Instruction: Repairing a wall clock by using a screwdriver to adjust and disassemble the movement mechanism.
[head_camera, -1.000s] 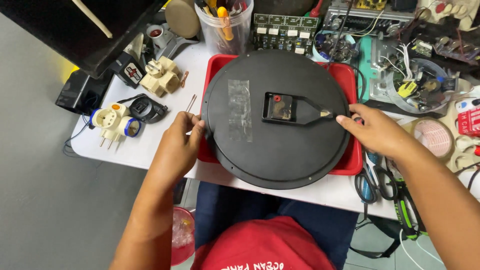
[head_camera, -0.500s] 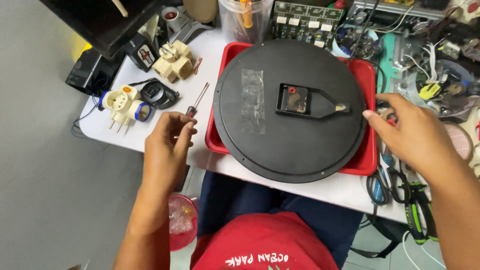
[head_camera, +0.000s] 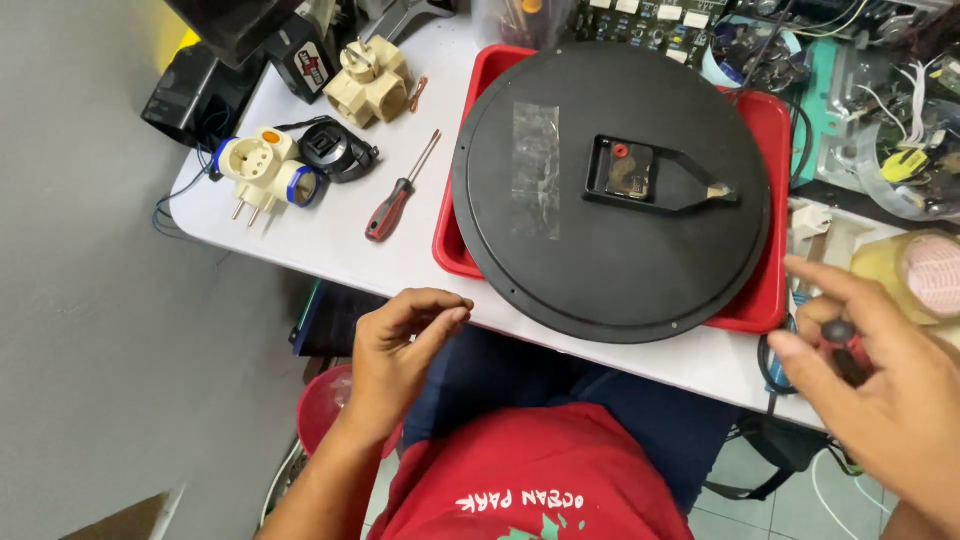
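A large round black wall clock (head_camera: 610, 250) lies face down on a red tray (head_camera: 452, 255), its small black movement (head_camera: 625, 170) and a strip of clear tape (head_camera: 537, 170) showing on the back. My left hand (head_camera: 400, 350) hovers off the table's front edge, left of the clock, fingers curled with thumb against fingertip and nothing visible in it. My right hand (head_camera: 885, 385) is at the tray's right front corner, fingers wrapped around a small black and red tool handle (head_camera: 840, 340). A red-handled screwdriver (head_camera: 393, 205) lies on the white table (head_camera: 330, 260) left of the tray.
White and blue plug adapters (head_camera: 265, 170), a beige adapter cluster (head_camera: 372, 80) and a black round part (head_camera: 335, 150) sit at the left. A tape roll (head_camera: 925, 275), wires and circuit boards (head_camera: 650, 15) crowd the right and back. A red stool (head_camera: 320, 410) stands below.
My left hand has left the screwdriver on the table and drawn back past the front edge. My right hand has dropped from the clock's rim to the tool at the right.
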